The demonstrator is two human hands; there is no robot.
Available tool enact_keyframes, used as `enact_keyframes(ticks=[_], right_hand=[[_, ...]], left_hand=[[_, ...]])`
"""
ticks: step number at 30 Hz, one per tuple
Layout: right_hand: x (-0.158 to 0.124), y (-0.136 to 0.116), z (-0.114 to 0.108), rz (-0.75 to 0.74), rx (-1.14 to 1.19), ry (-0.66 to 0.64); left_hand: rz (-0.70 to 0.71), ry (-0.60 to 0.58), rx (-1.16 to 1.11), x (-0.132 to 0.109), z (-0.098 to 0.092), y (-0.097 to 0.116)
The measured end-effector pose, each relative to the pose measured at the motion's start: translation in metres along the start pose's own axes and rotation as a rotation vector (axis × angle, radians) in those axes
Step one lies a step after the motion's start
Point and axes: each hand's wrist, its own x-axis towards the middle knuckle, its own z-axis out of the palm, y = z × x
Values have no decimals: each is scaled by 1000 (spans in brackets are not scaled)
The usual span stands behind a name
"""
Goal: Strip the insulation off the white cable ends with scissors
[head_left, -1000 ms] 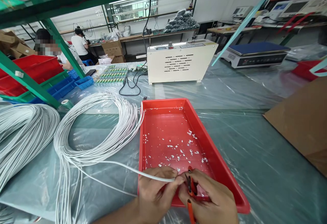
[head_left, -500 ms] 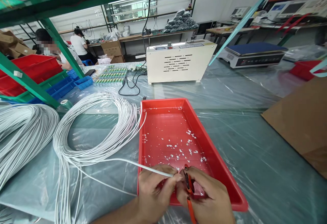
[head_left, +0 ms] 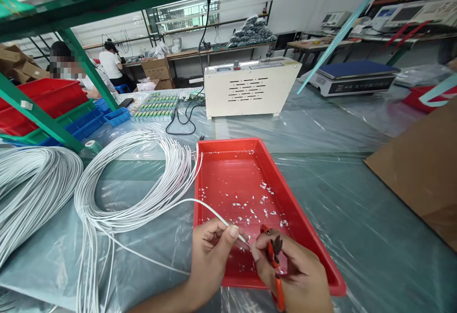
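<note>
Between the thumb and fingers of my left hand (head_left: 210, 263), a white cable (head_left: 210, 208) is pinched close to its end. My right hand (head_left: 302, 272) grips a small pair of orange-handled cutting pliers (head_left: 274, 251), the dark jaws pointing up and away from the cable. Its thumb and forefinger come together at the cable's tip; whether they touch it is hard to make out. Both hands are over the near end of a red tray (head_left: 228, 163), where small white and shiny scraps (head_left: 264, 198) lie scattered. The cable runs back to a large white coil (head_left: 107, 217) at the left.
A second cable coil (head_left: 39, 184) lies far left. Behind the tray stand a cream machine (head_left: 246, 89) and, rightward, a scale (head_left: 353, 82). Cardboard (head_left: 421, 170) juts in from the right. Stacked bins (head_left: 46, 98) sit beside a green post. Two people are seated in the background.
My hands have moved slightly apart. The pliers have shifted right, away from the cable, and the cable's end now shows between my hands.
</note>
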Motion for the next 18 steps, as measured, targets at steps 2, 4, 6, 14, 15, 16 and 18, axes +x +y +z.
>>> enact_keyframes(ticks=[2,4,6,14,15,16,18], right_hand=[[-1,3,0,-10,-4,-15],[-1,5,0,-34,-12,-35],[-2,5,0,-48,-8,-38],[3,2,-4,-3,43,19],[3,2,-5,-16,36,21],[3,2,-6,-28,27,15],[4,2,-7,-44,21,1]], left_hand=[[-4,3,-4,0,-1,0],[-2,3,-5,1,0,1],[-1,1,-7,2,0,0],[511,-20,398,-1,-12,1],[667,-11,501,-1,-15,3],[782,-19,603,1,-18,5],[851,-102,774,5,-21,9]])
